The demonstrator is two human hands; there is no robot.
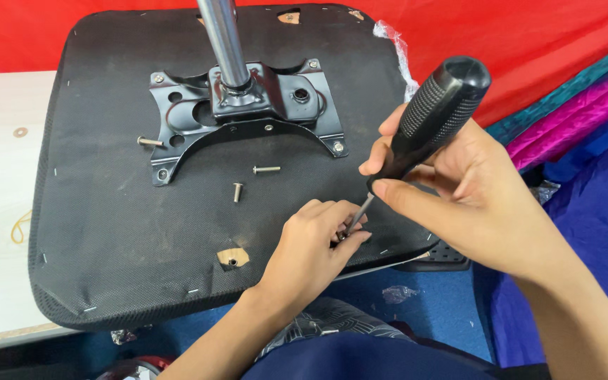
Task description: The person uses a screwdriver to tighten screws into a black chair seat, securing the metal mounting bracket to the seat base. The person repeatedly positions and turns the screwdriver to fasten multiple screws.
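Right hand grips black-handled screwdriver, tip down at the near edge of the upturned seat base. Left hand pinches around the tip. Two loose bolts lie beside metal bracket.

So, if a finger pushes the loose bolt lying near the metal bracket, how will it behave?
The loose bolt lies on its side and has a round shank, so it would probably roll. The black fabric looks rough, which may stop it soon. It seems small, stiff metal, likely light.

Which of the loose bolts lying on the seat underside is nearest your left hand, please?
The short bolt lying below the black bracket; the other two lie farther up, away from the left hand.
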